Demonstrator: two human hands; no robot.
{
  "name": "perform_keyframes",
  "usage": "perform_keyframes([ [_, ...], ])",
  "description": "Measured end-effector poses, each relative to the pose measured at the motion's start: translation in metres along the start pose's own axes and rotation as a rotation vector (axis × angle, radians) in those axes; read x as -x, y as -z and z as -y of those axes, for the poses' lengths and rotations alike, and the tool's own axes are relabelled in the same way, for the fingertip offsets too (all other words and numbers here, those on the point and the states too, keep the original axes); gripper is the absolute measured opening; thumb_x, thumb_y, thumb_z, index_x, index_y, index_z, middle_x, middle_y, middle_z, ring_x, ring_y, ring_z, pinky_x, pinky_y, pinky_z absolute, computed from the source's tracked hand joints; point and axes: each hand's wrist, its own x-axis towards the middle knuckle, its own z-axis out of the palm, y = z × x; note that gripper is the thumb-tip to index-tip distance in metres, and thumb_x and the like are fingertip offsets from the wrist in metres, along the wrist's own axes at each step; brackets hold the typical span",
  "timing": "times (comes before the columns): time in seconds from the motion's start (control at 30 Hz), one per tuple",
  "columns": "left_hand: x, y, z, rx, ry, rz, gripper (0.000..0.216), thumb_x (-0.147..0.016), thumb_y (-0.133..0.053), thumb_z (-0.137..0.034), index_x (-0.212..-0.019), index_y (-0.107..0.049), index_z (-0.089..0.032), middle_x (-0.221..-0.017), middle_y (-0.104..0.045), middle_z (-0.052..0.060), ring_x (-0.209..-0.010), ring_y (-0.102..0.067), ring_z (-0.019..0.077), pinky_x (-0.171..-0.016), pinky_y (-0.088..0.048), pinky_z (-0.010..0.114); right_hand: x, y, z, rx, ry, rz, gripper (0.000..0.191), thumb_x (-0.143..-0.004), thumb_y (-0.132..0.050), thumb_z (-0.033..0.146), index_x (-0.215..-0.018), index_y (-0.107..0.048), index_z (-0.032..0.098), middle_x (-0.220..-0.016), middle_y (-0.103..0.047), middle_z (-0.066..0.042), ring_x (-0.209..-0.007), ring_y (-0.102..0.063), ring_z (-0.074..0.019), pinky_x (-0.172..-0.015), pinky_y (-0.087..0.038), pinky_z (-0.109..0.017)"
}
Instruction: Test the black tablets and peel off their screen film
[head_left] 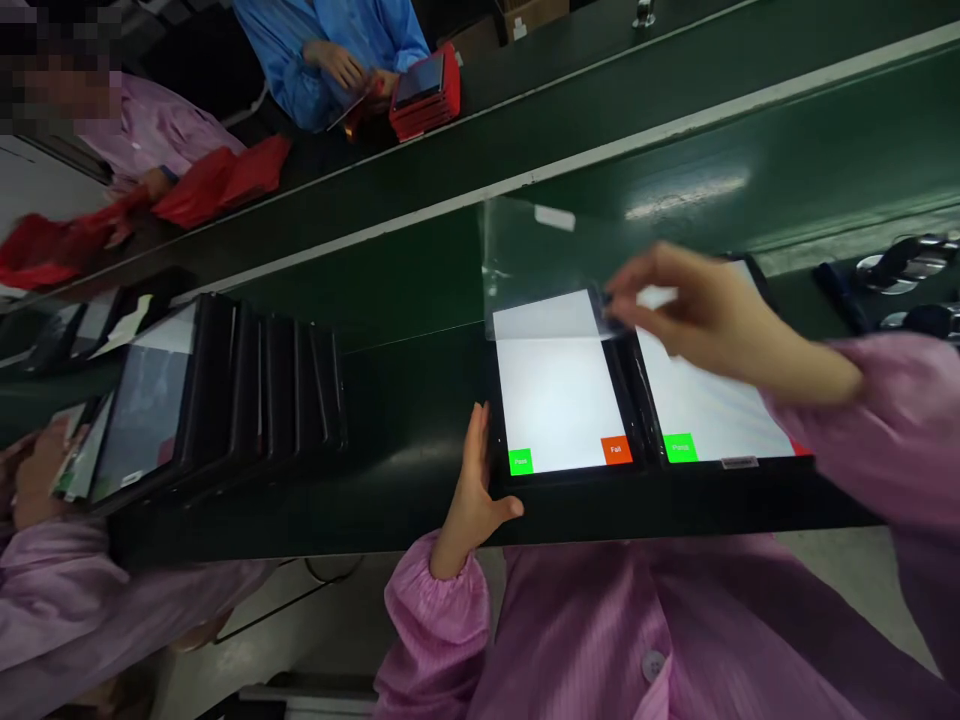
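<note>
A black tablet lies in front of me with a lit white screen, a green button and an orange "Fail" button. My left hand rests against its left edge, thumb and fingers apart. Above the tablet's upper part, my right hand pinches the corner of a clear plastic film with a small white label. The film is partly lifted and overlaps the top of the screen. A second lit tablet lies close on the right, partly hidden by my right hand and sleeve.
Several dark tablets lean in a row at the left, near another person's hand. Across the bench a person in blue handles items beside a red stack. Red bags lie farther left. Dark and shiny objects sit at far right.
</note>
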Motion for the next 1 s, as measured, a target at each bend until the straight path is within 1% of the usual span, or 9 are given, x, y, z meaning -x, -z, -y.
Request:
perform_keyframes([
  [0.1,-0.004,0.001,-0.009,0.232,-0.03,-0.062,0.117,-0.071,-0.062,-0.097,-0.164,-0.037,-0.03,-0.171,-0.036,0.017,-0.161,-0.024,0.0427,-0.129,-0.03,0.059,0.057,-0.001,0.025,0.088,0.115,0.478,0.026,-0.109,-0.058,0.035,-0.13,-0.071,0.028,-0.091,-0.081,0.004,-0.055,-0.069,-0.0119,-0.047,-0.052,-0.025],
  [0.13,-0.004,0.0,-0.013,0.296,-0.03,-0.073,0.109,-0.076,-0.055,-0.098,-0.161,-0.043,-0.029,-0.169,-0.04,0.016,-0.16,-0.028,0.0421,-0.129,-0.03,0.059,0.074,0.001,0.029,0.162,0.166,0.501,0.028,-0.111,-0.053,0.038,-0.132,-0.07,0.028,-0.09,-0.081,0.004,-0.057,-0.071,-0.0126,-0.048,-0.052,-0.026],
  [0.2,-0.005,-0.005,-0.022,0.351,-0.02,-0.099,0.094,-0.084,-0.054,-0.092,-0.155,-0.052,-0.029,-0.167,-0.045,0.014,-0.159,-0.033,0.0405,-0.13,-0.031,0.057,0.1,0.007,0.031,0.355,0.234,0.396,0.032,-0.113,-0.047,0.041,-0.128,-0.071,0.026,-0.098,-0.082,0.001,-0.075,-0.077,-0.0165,-0.059,-0.057,-0.029],
  [0.27,-0.003,-0.01,-0.027,0.288,0.012,-0.145,0.081,-0.086,-0.072,-0.074,-0.152,-0.055,-0.031,-0.165,-0.047,0.012,-0.157,-0.037,0.0392,-0.128,-0.035,0.055,0.117,0.012,0.025,0.578,0.3,0.234,0.035,-0.113,-0.044,0.043,-0.117,-0.074,0.026,-0.114,-0.08,-0.005,-0.099,-0.076,-0.0245,-0.073,-0.058,-0.036],
  [0.4,0.0,-0.012,-0.024,0.139,0.093,-0.203,0.077,-0.081,-0.09,-0.043,-0.15,-0.056,-0.034,-0.163,-0.051,0.01,-0.152,-0.045,0.0372,-0.123,-0.046,0.049,0.139,0.02,0.009,0.773,0.295,0.143,0.035,-0.112,-0.045,0.044,-0.112,-0.075,0.026,-0.141,-0.068,-0.011,-0.121,-0.065,-0.0344,-0.091,-0.05,-0.051],
  [0.57,-0.014,-0.004,-0.022,0.163,0.13,-0.312,0.072,-0.079,-0.089,-0.052,-0.143,-0.061,-0.033,-0.159,-0.055,0.01,-0.151,-0.046,0.0375,-0.123,-0.046,0.05,0.144,0.029,0.003,0.718,0.137,0.011,0.023,-0.11,-0.05,0.029,-0.118,-0.071,0.026,-0.133,-0.069,-0.01,-0.12,-0.062,-0.0306,-0.093,-0.05,-0.045],
  [0.8,-0.041,-0.019,-0.048,0.071,0.17,-0.255,0.072,-0.08,-0.088,-0.051,-0.143,-0.058,-0.032,-0.151,-0.061,0.008,-0.139,-0.06,0.0356,-0.107,-0.061,0.046,0.124,0.023,-0.007,0.829,0.196,0.076,0.028,-0.112,-0.047,0.035,-0.121,-0.071,0.022,-0.132,-0.07,-0.013,-0.12,-0.062,-0.0303,-0.098,-0.046,-0.047],
  [0.87,-0.043,-0.024,-0.05,0.054,0.179,-0.259,0.074,-0.082,-0.088,-0.049,-0.146,-0.054,-0.033,-0.152,-0.06,0.008,-0.138,-0.061,0.0347,-0.107,-0.06,0.046,0.124,0.025,-0.007,0.883,0.209,0.087,0.033,-0.112,-0.046,0.037,-0.133,-0.068,0.024,-0.136,-0.068,-0.014,-0.12,-0.061,-0.0327,-0.1,-0.044,-0.051],
  [1.0,-0.038,-0.019,-0.044,0.064,0.143,-0.299,0.079,-0.081,-0.087,-0.055,-0.148,-0.053,-0.031,-0.158,-0.054,0.01,-0.148,-0.051,0.0373,-0.118,-0.052,0.049,0.141,0.042,-0.005,0.846,0.142,0.003,0.058,-0.109,-0.048,0.03,-0.166,-0.036,0.038,-0.135,-0.065,-0.012,-0.115,-0.064,-0.0327,-0.098,-0.051,-0.052],
])
